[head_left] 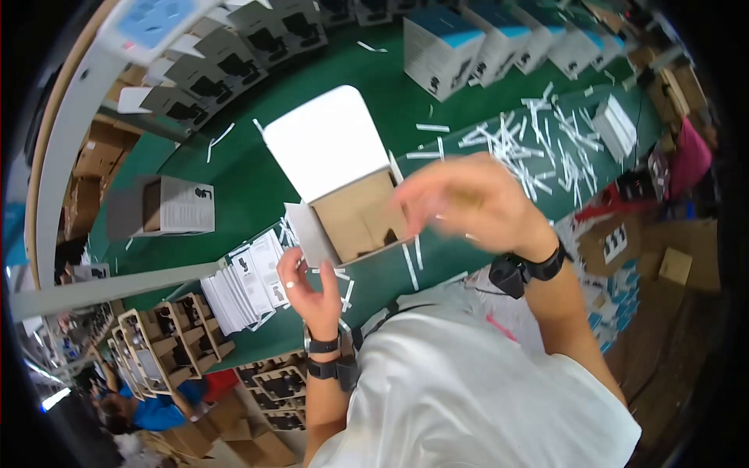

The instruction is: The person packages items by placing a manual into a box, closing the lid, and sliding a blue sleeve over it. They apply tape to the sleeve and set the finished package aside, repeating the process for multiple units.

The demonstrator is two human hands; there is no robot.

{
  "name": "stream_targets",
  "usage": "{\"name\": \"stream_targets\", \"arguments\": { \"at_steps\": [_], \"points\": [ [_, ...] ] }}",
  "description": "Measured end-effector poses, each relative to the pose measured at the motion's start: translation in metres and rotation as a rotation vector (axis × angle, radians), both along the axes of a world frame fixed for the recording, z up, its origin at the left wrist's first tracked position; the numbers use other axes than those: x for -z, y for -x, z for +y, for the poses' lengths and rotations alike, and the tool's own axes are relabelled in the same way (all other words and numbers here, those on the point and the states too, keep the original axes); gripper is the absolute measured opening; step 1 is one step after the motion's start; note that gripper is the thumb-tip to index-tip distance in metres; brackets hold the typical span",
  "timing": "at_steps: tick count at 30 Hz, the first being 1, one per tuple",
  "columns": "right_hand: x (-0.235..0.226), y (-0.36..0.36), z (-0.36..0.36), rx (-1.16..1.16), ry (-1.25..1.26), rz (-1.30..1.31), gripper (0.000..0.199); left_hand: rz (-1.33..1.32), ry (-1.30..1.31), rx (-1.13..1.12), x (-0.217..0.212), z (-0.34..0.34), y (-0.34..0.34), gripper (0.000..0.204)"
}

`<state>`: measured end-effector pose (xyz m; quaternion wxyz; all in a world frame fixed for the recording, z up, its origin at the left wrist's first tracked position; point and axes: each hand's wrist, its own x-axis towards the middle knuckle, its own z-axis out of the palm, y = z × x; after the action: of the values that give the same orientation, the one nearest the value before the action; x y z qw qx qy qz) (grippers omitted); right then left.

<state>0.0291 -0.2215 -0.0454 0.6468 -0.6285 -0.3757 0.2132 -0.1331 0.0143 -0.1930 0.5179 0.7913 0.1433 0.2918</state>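
Note:
An open white carton (315, 246) sits on the green table in front of me, its white lid (328, 144) raised toward the far side. Inside lies a brown cardboard insert (355, 212) with small dark parts at its near edge. My left hand (314, 298) is at the carton's near left corner, thumb and fingers apart; whether it touches the side is unclear. Over the carton's right edge is my right hand (476, 201), smeared by motion, so its fingers and anything in them cannot be made out.
Paper strips (511, 140) are scattered to the right. A stack of printed leaflets (248, 285) lies left of my left hand. Another open carton (183, 207) stands farther left. Blue-topped boxes (441, 54) line the far side. A person in blue (160, 405) is at lower left.

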Motion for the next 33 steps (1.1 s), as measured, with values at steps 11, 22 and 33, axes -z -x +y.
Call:
{"name": "stream_targets", "arguments": {
  "at_steps": [11,22,33],
  "points": [
    [0.105,0.036,0.008,0.264,0.342,-0.260,0.020,0.258,-0.772,0.438,-0.040,-0.029,-0.018,0.060],
    [0.113,0.005,0.019,0.578,0.613,-0.530,0.015,0.177,-0.721,0.398,-0.017,-0.030,-0.022,0.060],
    [0.115,0.004,0.029,0.580,0.552,-0.477,0.015,0.207,-0.765,0.401,-0.018,-0.027,-0.021,0.058]
  ]
}}
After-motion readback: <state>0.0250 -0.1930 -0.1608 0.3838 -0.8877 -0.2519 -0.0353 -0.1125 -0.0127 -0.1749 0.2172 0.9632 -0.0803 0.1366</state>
